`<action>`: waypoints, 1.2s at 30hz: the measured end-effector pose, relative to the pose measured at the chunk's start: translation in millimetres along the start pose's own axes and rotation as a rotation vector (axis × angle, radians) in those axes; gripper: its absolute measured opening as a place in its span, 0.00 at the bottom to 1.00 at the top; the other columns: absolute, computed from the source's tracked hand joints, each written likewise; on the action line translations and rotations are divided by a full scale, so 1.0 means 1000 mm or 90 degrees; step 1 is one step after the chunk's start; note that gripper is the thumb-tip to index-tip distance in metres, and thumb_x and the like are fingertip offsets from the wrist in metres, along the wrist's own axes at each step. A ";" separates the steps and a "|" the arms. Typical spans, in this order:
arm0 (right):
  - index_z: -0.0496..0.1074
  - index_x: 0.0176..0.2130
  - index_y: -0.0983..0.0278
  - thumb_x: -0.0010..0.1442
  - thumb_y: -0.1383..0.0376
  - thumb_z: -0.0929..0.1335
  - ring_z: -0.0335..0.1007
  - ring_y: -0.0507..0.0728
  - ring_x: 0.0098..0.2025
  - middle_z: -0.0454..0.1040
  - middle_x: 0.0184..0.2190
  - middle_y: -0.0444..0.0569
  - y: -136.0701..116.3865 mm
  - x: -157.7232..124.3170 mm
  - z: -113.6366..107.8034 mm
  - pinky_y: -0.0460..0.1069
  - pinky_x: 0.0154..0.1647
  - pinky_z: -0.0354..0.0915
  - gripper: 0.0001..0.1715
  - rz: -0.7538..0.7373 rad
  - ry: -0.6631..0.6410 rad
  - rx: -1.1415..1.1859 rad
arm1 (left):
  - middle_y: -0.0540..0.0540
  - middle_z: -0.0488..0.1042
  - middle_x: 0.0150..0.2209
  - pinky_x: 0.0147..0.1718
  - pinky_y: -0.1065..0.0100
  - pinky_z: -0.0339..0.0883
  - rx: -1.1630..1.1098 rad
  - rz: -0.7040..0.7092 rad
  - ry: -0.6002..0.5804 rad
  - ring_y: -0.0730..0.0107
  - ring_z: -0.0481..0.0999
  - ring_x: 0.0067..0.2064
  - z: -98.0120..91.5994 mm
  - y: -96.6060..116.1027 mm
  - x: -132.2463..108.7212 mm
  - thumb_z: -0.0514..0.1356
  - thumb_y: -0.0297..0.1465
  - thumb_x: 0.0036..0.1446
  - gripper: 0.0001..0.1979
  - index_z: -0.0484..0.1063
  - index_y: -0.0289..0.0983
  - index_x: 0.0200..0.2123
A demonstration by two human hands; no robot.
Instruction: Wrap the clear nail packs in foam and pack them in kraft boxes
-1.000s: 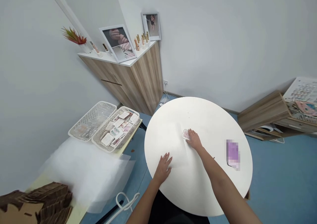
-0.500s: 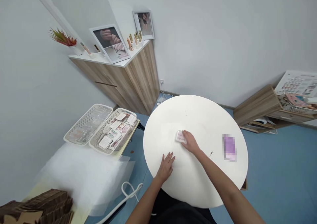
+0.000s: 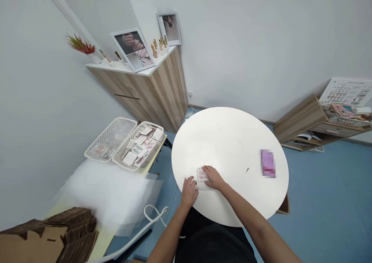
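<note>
A small clear box of pink press-on nails (image 3: 201, 174) rests near the front left of the round white table (image 3: 232, 131). My right hand (image 3: 213, 177) grips it from the right side, fingers over its edge. Under the box, a thin white sheet (image 3: 205, 187) shows only as a faint outline against the tabletop. My left hand (image 3: 189, 192) is just left of the box, fingers bent round what looks like the sheet's left edge; the fingertips partly hide it.
A blurred purple item (image 3: 267, 163) lies at the table's right. On the left side table are a basket of cards (image 3: 139, 146), a basket of clear packages (image 3: 110, 139), translucent sheets (image 3: 107, 193) and folded brown cardboard (image 3: 66, 232). A white cable (image 3: 151, 220) loops between the tables.
My right hand has brought the box of nails left and toward me. My left hand has gone from lying flat to bent fingers, slightly farther left. The view has shifted a little.
</note>
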State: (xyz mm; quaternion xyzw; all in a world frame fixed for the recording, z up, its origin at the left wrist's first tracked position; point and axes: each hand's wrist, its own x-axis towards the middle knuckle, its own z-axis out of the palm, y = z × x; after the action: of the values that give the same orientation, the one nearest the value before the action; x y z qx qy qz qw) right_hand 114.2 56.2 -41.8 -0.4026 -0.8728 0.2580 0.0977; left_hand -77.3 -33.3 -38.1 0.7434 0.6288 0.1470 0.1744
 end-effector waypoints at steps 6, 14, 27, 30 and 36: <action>0.56 0.63 0.67 0.53 0.67 0.70 0.52 0.69 0.66 0.59 0.64 0.63 -0.014 -0.008 0.011 0.65 0.64 0.51 0.42 0.058 0.028 -0.036 | 0.41 0.66 0.56 0.57 0.46 0.63 -0.038 0.028 0.004 0.56 0.68 0.57 0.004 -0.007 -0.010 0.51 0.22 0.57 0.08 0.66 0.39 0.35; 0.55 0.62 0.64 0.53 0.57 0.72 0.54 0.69 0.64 0.56 0.64 0.63 -0.016 -0.055 0.011 0.65 0.61 0.56 0.44 0.056 0.053 0.030 | 0.45 0.62 0.64 0.62 0.53 0.58 -0.210 0.150 -0.134 0.62 0.59 0.65 -0.016 -0.017 0.010 0.48 0.28 0.62 0.10 0.69 0.39 0.37; 0.69 0.31 0.61 0.61 0.59 0.66 0.69 0.55 0.38 0.73 0.35 0.46 -0.006 -0.033 -0.022 0.47 0.38 0.60 0.09 0.392 0.043 0.175 | 0.48 0.74 0.40 0.42 0.67 0.68 -0.182 -0.011 -0.144 0.67 0.75 0.42 -0.028 -0.005 0.053 0.53 0.27 0.59 0.06 0.69 0.39 0.36; 0.68 0.30 0.62 0.61 0.60 0.66 0.67 0.53 0.35 0.73 0.33 0.45 -0.004 -0.022 -0.023 0.46 0.33 0.56 0.10 0.453 0.029 0.172 | 0.49 0.72 0.36 0.40 0.67 0.68 -0.132 -0.044 -0.121 0.67 0.74 0.39 -0.021 -0.008 0.057 0.54 0.25 0.58 0.05 0.68 0.39 0.33; 0.66 0.28 0.62 0.59 0.64 0.66 0.64 0.52 0.32 0.71 0.31 0.45 -0.002 -0.012 -0.018 0.45 0.30 0.53 0.09 0.486 0.034 0.138 | 0.41 0.71 0.44 0.50 0.55 0.65 -0.029 -0.071 -0.039 0.59 0.72 0.48 -0.021 0.001 0.051 0.51 0.21 0.58 0.11 0.70 0.37 0.40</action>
State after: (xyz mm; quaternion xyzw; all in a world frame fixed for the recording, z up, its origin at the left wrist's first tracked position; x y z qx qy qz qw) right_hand 127.8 52.5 -25.5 -0.6923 -0.6252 0.3556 0.0594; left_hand -77.2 18.9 -19.4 0.7071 0.6601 0.1284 0.2188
